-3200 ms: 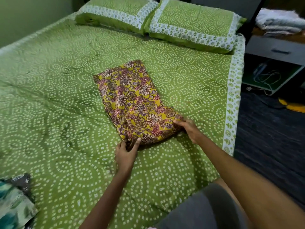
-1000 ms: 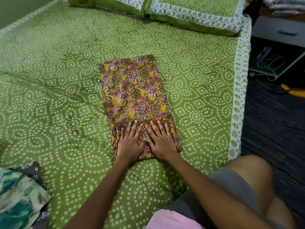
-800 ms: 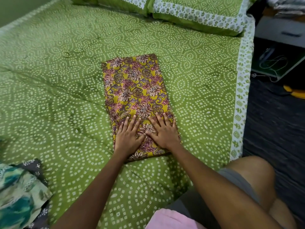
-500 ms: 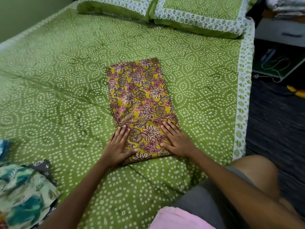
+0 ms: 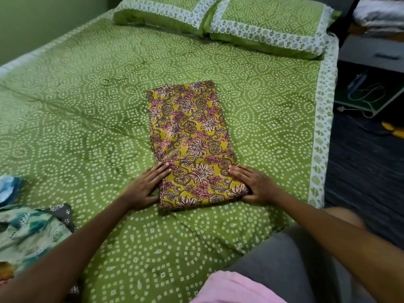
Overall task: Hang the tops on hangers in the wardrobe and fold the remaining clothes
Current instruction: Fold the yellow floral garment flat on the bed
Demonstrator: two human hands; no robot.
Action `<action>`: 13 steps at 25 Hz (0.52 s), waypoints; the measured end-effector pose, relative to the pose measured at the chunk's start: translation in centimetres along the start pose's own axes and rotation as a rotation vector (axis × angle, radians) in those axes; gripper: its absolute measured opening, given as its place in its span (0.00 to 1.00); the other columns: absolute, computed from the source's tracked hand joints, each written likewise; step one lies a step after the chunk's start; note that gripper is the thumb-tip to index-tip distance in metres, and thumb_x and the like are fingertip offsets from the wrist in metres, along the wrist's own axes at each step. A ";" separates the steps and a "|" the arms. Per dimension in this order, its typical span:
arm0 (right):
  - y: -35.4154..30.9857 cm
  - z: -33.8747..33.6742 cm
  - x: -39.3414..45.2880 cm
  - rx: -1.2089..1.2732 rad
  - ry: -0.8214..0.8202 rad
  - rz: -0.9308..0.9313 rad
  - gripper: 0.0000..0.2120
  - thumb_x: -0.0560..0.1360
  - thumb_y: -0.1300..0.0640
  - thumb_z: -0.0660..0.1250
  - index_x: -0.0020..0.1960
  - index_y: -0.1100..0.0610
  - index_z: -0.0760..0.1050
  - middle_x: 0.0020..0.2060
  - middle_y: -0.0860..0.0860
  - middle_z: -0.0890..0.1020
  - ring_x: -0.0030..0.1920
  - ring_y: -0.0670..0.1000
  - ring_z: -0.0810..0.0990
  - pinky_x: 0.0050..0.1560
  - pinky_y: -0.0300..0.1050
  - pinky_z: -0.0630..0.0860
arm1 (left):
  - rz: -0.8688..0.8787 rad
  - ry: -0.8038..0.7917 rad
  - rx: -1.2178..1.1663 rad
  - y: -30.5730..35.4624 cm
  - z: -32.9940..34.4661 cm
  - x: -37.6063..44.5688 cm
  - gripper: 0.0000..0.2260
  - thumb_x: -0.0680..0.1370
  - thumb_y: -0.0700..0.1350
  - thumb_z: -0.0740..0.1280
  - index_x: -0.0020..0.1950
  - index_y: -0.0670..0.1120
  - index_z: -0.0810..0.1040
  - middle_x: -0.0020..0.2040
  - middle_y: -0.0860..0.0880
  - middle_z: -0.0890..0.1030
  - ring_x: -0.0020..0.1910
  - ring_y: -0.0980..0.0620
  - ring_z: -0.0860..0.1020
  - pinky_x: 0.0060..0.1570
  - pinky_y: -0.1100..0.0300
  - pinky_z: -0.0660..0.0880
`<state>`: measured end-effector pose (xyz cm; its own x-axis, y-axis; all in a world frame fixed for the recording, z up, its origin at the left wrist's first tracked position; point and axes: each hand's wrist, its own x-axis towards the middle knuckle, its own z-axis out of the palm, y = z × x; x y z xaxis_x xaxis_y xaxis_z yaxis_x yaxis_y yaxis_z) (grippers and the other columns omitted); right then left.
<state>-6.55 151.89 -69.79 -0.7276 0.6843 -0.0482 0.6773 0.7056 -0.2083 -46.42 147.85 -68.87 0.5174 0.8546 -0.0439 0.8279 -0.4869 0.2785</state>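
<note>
A folded floral cloth (image 5: 192, 147) is lying mid-bed (image 5: 87, 127), its near end being flanked by two hands. The left hand (image 5: 145, 186) is being laid flat against its left edge, fingers (image 5: 160, 171) straight; the right hand (image 5: 254, 185) is being pressed to the right edge, fingers extended, thumb tucked at the corner. More clothes (image 5: 28, 232) are being left at the bed's left side, pillows (image 5: 218, 20) at its head.

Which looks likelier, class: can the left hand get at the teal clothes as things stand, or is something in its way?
Probably yes. The left hand lies flat at the floral cloth's left edge, holding nothing, and only bare bedspread lies between it and the teal clothes on its own side.
</note>
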 end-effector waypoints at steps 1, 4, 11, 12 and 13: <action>0.4 -0.2 0.1 -0.033 0.011 -0.012 0.42 0.67 0.38 0.66 0.75 0.55 0.57 0.71 0.51 0.66 0.70 0.53 0.66 0.69 0.52 0.63 | 0.006 0.008 0.015 -0.1 0.1 0.2 0.35 0.74 0.64 0.56 0.76 0.59 0.43 0.76 0.49 0.54 0.76 0.56 0.45 0.74 0.61 0.40; 1.1 -0.8 0.9 -0.132 0.003 -0.089 0.35 0.75 0.35 0.53 0.72 0.58 0.59 0.69 0.53 0.70 0.68 0.53 0.69 0.66 0.50 0.68 | -0.021 0.017 0.043 -0.1 0.4 0.9 0.32 0.76 0.60 0.55 0.76 0.59 0.43 0.76 0.49 0.54 0.76 0.54 0.46 0.73 0.61 0.38; 1.5 -0.2 4.8 -0.228 0.157 -0.077 0.22 0.76 0.57 0.55 0.70 0.55 0.62 0.67 0.52 0.73 0.66 0.55 0.72 0.64 0.51 0.70 | -0.054 0.085 0.011 -0.4 0.8 3.6 0.30 0.78 0.65 0.49 0.75 0.49 0.59 0.75 0.50 0.60 0.75 0.58 0.47 0.73 0.63 0.42; 1.4 -0.3 5.4 -0.190 0.133 -0.039 0.23 0.75 0.59 0.59 0.69 0.54 0.64 0.66 0.52 0.74 0.65 0.55 0.74 0.62 0.52 0.72 | -0.059 0.082 0.012 -0.2 0.6 3.7 0.31 0.77 0.66 0.48 0.74 0.48 0.62 0.74 0.50 0.62 0.75 0.57 0.52 0.73 0.61 0.44; 1.3 -0.4 5.8 -0.140 0.129 -0.010 0.25 0.72 0.64 0.65 0.68 0.54 0.67 0.64 0.51 0.76 0.63 0.56 0.75 0.59 0.53 0.74 | -0.072 0.104 -0.009 -0.3 0.8 3.7 0.31 0.77 0.66 0.49 0.73 0.48 0.64 0.73 0.50 0.64 0.74 0.56 0.56 0.73 0.59 0.47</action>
<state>-9.87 156.82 -69.94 -0.7206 0.6886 0.0810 0.6851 0.7251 -0.0697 -44.58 150.99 -69.84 0.4314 0.9015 0.0357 0.8597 -0.4228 0.2867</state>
